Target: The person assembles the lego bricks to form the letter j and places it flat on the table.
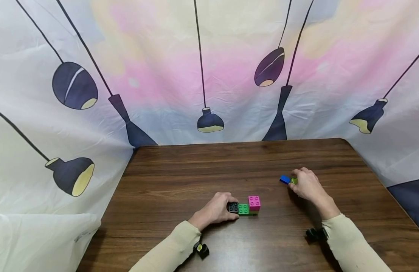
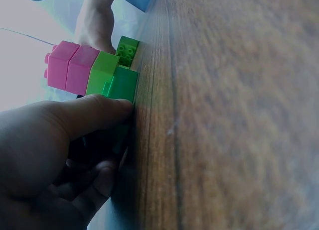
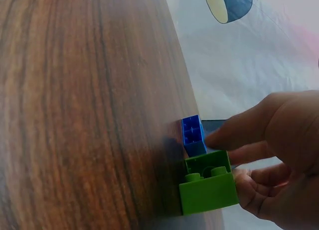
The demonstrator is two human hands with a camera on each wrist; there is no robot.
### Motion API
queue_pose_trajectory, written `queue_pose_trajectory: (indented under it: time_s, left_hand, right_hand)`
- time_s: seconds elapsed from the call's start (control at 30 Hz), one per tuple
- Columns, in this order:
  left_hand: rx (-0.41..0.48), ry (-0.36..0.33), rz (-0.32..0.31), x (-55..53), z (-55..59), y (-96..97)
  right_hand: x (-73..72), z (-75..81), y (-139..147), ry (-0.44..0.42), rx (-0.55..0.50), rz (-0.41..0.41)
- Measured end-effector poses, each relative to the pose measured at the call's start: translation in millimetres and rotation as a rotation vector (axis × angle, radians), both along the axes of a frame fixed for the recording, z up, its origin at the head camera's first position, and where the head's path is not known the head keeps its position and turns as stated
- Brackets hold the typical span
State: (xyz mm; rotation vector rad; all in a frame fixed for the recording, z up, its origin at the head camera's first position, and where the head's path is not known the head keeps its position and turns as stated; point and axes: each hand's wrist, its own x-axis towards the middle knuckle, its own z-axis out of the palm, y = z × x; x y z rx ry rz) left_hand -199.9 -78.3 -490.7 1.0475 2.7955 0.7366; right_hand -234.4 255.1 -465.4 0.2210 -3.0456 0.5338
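Lime brick [image 3: 209,196] sits pinched between fingers of the right hand [image 1: 309,185], a black brick [image 1: 233,207] clamped in the left hand [image 1: 216,208].

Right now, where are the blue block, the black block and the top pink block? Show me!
Blue block [image 3: 193,134]: right wrist view, on its hollow side.
Black block [image 1: 233,207]: head view, on its studded top.
Top pink block [image 1: 254,201]: head view, on its studded top.

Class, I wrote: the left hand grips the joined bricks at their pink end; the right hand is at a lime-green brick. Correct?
No: the head view shows the left hand gripping the joined bricks at their black end, not their pink end. The right hand is at a lime-green brick.
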Motion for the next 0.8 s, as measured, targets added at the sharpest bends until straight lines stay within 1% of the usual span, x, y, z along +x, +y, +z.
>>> queue_pose_trajectory:
  time_s: [0.17,0.4,0.47,0.67,0.8]
  left_hand:
    - [0.002,0.0,0.002,-0.6,-0.1,-0.2]
    - [0.005,0.002,-0.002,-1.4,-0.4,-0.5]
    - [0.002,0.004,-0.002,-1.6,-0.2,-0.6]
    - [-0.002,0.0,0.001,-1.1,0.1,-0.8]
    - [0.003,-0.002,0.002,-0.9,-0.9,-0.7]
  right_hand:
    - [-0.8,1.7,2.4,-0.013,-0.001,-0.041]
    - [-0.9,2.4,7.1,0.002,0.045,-0.022]
    - [-0.6,3.1,7.6,-0.013,0.037,-0.026]
    - [-2.1,2.6,8.6,-0.107,0.016,-0.049]
    - [-2.8,0.6,9.0,-0.136,0.02,-0.05]
